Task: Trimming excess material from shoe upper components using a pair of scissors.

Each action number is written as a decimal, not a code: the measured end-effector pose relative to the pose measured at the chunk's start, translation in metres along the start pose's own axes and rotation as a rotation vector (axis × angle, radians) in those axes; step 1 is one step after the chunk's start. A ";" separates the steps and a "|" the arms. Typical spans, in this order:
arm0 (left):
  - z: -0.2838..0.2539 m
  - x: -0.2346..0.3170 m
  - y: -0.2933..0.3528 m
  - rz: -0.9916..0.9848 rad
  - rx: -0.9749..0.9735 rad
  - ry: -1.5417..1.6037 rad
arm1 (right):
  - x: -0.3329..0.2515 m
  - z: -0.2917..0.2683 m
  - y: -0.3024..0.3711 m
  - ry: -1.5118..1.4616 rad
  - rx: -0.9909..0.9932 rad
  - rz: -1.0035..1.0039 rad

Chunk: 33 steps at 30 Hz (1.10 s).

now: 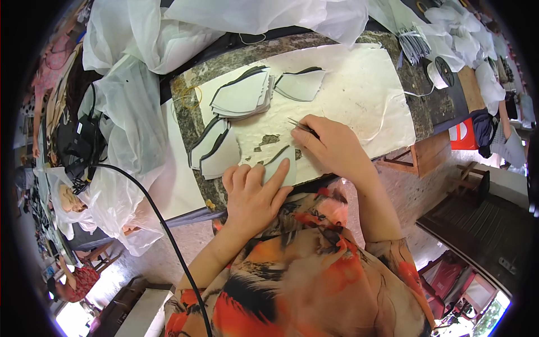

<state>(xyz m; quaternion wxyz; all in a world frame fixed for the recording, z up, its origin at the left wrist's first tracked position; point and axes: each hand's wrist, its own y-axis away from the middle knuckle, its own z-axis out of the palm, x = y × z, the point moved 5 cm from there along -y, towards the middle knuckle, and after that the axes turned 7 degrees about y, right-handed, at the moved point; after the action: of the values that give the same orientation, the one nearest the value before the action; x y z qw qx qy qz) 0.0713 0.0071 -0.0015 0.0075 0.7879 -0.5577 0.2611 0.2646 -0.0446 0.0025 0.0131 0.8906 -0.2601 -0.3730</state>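
- Left hand (250, 195), fingers spread, touches the pale piece (273, 167).
- The piece's dark edge slants toward the right hand (332, 145).
- That hand, farther, pinches a pointed tool (304, 128).

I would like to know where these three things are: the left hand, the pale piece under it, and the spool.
Left hand (251, 195): head view, on its back.
Pale piece (273, 168): head view, on its uncovered light surface, below its dark edge.
Spool (444, 72): head view, on its dark round side.
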 end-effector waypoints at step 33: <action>-0.031 -0.044 0.004 -0.982 -0.070 1.435 | -0.055 -0.002 0.015 0.319 -0.218 -0.389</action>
<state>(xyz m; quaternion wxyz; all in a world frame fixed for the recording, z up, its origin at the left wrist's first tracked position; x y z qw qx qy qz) 0.0447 0.0531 0.0054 0.4934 0.5836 -0.0230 0.6446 0.2266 -0.0319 0.0436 0.0778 0.9646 -0.0369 -0.2494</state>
